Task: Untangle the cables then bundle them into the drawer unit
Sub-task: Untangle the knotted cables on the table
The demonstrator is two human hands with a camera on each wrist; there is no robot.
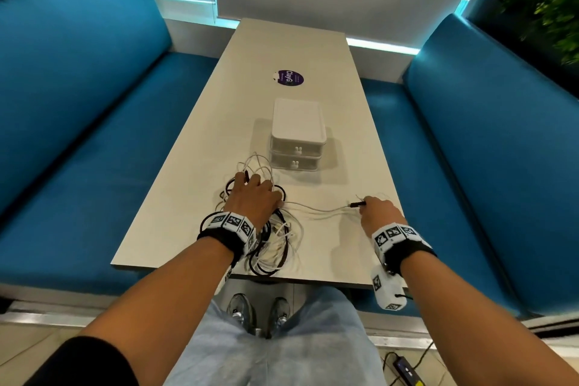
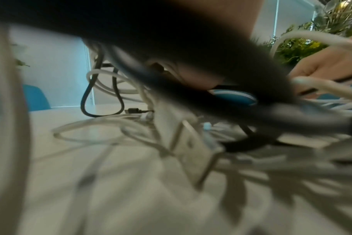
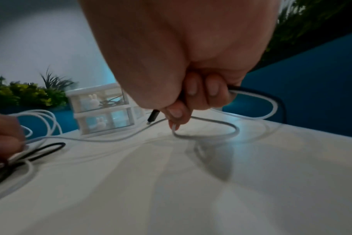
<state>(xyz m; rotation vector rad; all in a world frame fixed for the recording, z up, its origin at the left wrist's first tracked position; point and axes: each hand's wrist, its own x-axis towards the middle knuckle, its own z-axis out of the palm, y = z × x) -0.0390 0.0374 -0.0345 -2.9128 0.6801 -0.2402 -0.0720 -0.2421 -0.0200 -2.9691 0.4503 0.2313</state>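
A tangle of black and white cables (image 1: 275,244) lies near the table's front edge. My left hand (image 1: 255,194) rests on top of it with spread fingers, pressing it down. One white cable (image 1: 313,208) runs from the pile to the right. My right hand (image 1: 374,208) grips it together with a black cable, fingers curled (image 3: 191,98), and a black plug (image 3: 154,115) sticks out of the fist. The white two-drawer unit (image 1: 297,131) stands behind the pile with both drawers closed. A dark cable shows inside its top drawer (image 3: 110,101).
The long beige table (image 1: 344,103) stands between two blue benches (image 1: 78,103). A purple round sticker (image 1: 289,77) lies beyond the drawer unit. Plants stand behind the benches. A power adapter (image 1: 407,371) lies on the floor at lower right.
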